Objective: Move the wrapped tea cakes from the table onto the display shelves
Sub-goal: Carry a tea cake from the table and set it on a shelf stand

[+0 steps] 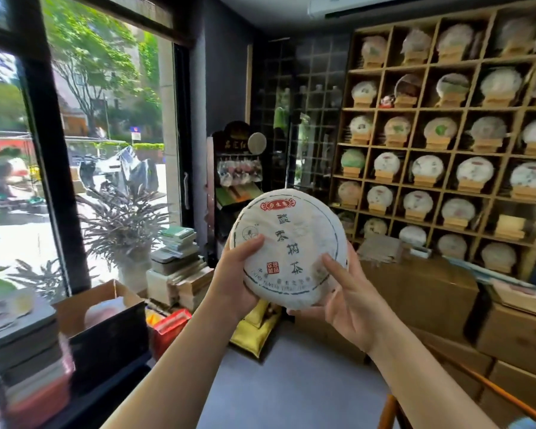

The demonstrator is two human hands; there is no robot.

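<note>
Gripping wrapped tea cake two-handed, fingers hidden behind, shelves blurred

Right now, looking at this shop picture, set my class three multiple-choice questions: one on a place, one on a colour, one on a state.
1. Where is the shelf unit of tea cakes?
A. On the right wall
B. Under the window
C. Behind the plant

2. What colour is the label at the top of the held tea cake?
A. Blue
B. Red
C. Yellow

3. How is the tea cake held?
A. Left hand only
B. Lying on the floor
C. Both hands, off any surface

Answers:
1 A: the wooden grid of compartments fills the right side.
2 B: a red banner sits above the dark characters.
3 C: the left hand and the right hand grip opposite edges in mid-air.
</note>
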